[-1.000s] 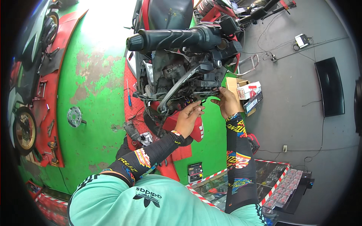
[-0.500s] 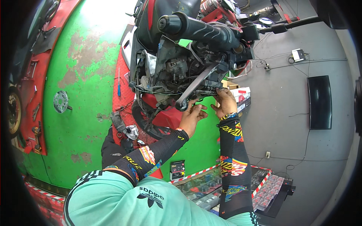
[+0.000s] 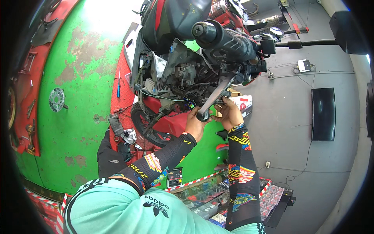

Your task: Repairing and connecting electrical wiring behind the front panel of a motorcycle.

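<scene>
A partly stripped motorcycle front stands before me, with a black handlebar grip [image 3: 224, 43] and a metal lever [image 3: 219, 94] slanting down to a rounded end. Close behind that end, my left hand [image 3: 194, 124] has its fingers bent inward; the lever hides their tips. My right hand [image 3: 231, 114] is just right of the lever, with curled fingers against the dark parts beneath the handlebar. What either hand pinches is too small or covered to name. Exposed wires [image 3: 159, 94] run left of the hands, above a red fender [image 3: 173, 124] and front wheel [image 3: 148, 128].
A blue-handled screwdriver [image 3: 118, 87] lies on the red lift platform [image 3: 121, 103], with removed parts [image 3: 124, 130] lower down. A brake disc [image 3: 57, 99] is on the green floor. Behind my right arm is a glass display counter [image 3: 204, 201]. A screen [image 3: 323, 114] hangs on the grey wall.
The handlebar and lever have swung rightward, and the lever's end now covers my left fingertips. My left fingers, spread before, are bent in. The surroundings have shifted slightly left.
</scene>
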A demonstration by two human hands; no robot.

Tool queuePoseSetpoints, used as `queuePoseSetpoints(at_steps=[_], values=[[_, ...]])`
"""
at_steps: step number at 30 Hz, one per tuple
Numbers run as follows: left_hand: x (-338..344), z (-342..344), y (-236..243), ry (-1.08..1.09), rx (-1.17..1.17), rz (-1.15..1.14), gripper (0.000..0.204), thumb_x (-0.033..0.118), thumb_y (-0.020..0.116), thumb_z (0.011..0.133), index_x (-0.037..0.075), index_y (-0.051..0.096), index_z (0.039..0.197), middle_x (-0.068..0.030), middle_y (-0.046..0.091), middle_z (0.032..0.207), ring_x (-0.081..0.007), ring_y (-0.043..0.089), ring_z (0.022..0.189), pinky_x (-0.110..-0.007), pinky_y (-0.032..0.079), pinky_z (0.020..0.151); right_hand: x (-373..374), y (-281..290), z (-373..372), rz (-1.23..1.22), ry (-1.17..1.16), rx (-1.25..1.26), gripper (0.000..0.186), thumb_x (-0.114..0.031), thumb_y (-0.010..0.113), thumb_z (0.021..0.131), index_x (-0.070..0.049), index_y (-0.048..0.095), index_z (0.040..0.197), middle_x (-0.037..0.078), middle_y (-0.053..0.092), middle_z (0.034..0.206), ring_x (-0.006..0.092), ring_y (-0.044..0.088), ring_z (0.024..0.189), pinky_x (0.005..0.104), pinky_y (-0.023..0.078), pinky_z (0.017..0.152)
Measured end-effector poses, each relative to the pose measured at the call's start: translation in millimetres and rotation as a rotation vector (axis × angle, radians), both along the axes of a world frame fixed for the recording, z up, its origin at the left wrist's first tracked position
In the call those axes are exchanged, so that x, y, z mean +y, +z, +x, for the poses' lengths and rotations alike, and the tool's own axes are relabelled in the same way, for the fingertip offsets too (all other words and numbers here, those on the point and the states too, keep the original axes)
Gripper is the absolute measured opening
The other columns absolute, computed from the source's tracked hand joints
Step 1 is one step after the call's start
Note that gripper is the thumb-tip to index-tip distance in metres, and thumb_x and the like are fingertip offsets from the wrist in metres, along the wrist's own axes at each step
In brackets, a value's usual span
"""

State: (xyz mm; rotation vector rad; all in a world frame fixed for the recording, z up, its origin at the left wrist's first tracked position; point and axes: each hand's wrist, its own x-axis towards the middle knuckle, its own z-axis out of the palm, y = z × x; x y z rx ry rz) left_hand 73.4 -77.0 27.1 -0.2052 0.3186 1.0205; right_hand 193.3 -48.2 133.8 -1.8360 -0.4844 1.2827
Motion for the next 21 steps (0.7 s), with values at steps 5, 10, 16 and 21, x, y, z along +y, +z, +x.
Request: queuePoseSetpoints(at_steps=[5, 10, 16, 21], values=[[4, -5, 0, -0.032, -0.075, -0.037, 0.017, 0.025, 0.062, 0.101, 0.009, 0.057, 0.101, -0.0063, 0.065, 0.091, -0.0134, 0.055, 0.070, -0.031, 0.049, 0.072, 4, 2, 2, -0.031, 0.013, 0.039, 0.023, -0.031, 0.062, 0.096, -0.019, 0.059, 0.115, -0.003, 0.055, 0.119, 0.0195, 0.050, 0.106, 0.0534, 0.041, 0.094], [1, 0, 1, 0.001, -0.083, -0.064, 0.008, 0.016, 0.059, 0.100, 0.009, 0.056, 0.102, -0.0082, 0.066, 0.095, -0.0138, 0.055, 0.071, -0.031, 0.048, 0.072, 6, -2, 4, -0.087, -0.007, 0.072, 0.034, -0.036, 0.058, 0.096, -0.015, 0.058, 0.122, 0.003, 0.057, 0.120, 0.0227, 0.051, 0.111, 0.0581, 0.040, 0.093], [2, 8, 1, 0.043, -0.070, 0.011, 0.008, 0.014, 0.058, 0.099, 0.011, 0.055, 0.106, -0.0091, 0.067, 0.098, -0.0135, 0.056, 0.070, -0.031, 0.049, 0.071, 0, -8, 6, 0.009, 0.131, -0.200, 0.041, -0.035, 0.053, 0.098, -0.007, 0.057, 0.127, 0.006, 0.060, 0.124, 0.0220, 0.055, 0.110, 0.0470, 0.046, 0.089], [-2, 11, 3, 0.014, -0.045, -0.032, 0.009, 0.016, 0.061, 0.100, 0.012, 0.055, 0.106, -0.0074, 0.067, 0.094, -0.0126, 0.057, 0.068, -0.029, 0.049, 0.069, 3, -13, 18, 0.037, 0.275, -0.218, 0.039, -0.029, 0.043, 0.099, -0.004, 0.057, 0.126, 0.011, 0.062, 0.126, 0.0251, 0.057, 0.119, 0.0478, 0.049, 0.095]])
